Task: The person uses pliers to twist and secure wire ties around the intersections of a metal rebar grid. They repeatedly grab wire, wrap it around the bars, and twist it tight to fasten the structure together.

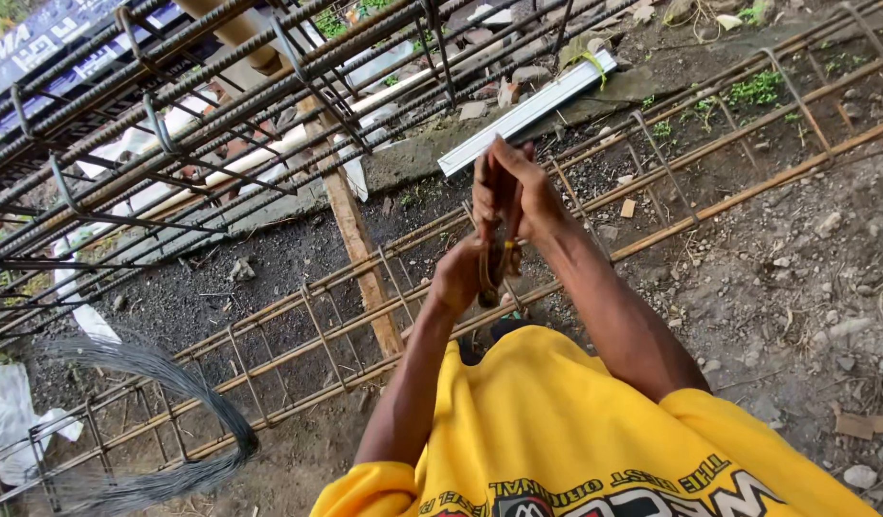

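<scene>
Closed around a dark metal pincer tool (499, 251) are the left hand (458, 278) and right hand (514, 196), above the rusty rebar cage (346, 316); skin could be pinched if the handles slip.

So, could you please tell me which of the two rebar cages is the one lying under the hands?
The rusty lower cage on the ground lies under both hands; the darker, larger cage sits raised at upper left.

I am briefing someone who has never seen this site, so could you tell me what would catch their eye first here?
First, the two hands at centre: the right hand and left hand grip a pair of pliers above a long rebar cage lying across the dirt. The bright yellow shirt fills the bottom. A stacked rebar cage looms upper left, and a bundle of thin tie wire curves at lower left.
</scene>
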